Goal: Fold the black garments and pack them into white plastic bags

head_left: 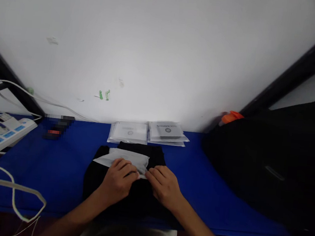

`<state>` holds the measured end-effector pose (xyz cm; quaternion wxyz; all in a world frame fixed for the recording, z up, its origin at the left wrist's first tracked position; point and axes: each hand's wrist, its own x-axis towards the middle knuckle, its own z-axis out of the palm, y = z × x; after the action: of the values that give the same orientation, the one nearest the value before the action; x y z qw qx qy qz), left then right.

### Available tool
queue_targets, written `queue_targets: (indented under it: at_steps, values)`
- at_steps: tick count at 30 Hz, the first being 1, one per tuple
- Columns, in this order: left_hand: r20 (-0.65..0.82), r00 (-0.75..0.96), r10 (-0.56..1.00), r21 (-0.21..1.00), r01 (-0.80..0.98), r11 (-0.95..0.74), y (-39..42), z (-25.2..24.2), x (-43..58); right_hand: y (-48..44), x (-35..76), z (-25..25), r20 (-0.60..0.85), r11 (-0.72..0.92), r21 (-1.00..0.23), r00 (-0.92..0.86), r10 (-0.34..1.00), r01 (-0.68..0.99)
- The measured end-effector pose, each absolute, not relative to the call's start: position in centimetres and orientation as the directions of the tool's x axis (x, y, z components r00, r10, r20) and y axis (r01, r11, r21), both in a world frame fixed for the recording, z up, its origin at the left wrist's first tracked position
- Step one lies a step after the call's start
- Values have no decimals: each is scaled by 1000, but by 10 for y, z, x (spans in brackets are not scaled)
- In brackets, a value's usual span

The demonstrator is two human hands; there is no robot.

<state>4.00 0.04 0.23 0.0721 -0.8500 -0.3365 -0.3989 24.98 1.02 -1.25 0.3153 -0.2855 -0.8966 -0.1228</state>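
Observation:
A folded black garment (96,179) lies on the blue table cover (63,168) right in front of me. On top of it rests a whitish sheet or thin bag (126,157). My left hand (117,181) curls its fingers over the near edge of that sheet. My right hand (164,185) pinches the same edge from the right, fingertips meeting the left hand's. Both hands rest on the black garment.
Two stacks of flat clear packets (129,132) (167,132) lie against the white wall. A big black bag (272,161) with an orange-capped item (231,117) fills the right. A white power strip (2,134) and white cables (10,188) sit left, beside a small dark object (58,125).

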Motion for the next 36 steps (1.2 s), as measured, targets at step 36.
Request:
queue_targets:
  at_steps: [36]
  values:
    - [619,441,650,213,702,-680,10,2,13,12,194,-26,255,685,11,-665,702,728]
